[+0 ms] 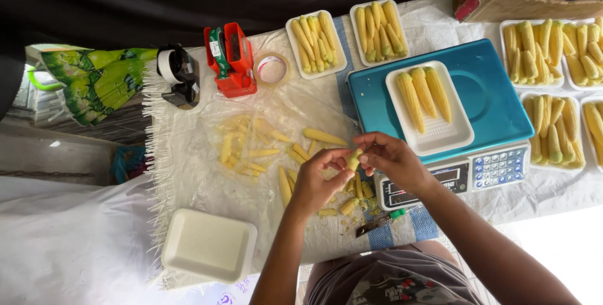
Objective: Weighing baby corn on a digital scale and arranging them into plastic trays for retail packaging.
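Both hands pinch one small pale-yellow baby corn cob (pixel 355 158), left hand (pixel 317 182) and right hand (pixel 392 160) at opposite ends; keep grip light, work over clear plastic sheet (pixel 207 173) on counter.

Bare forearms, no sleeves; grey printed shirt (pixel 392 283).
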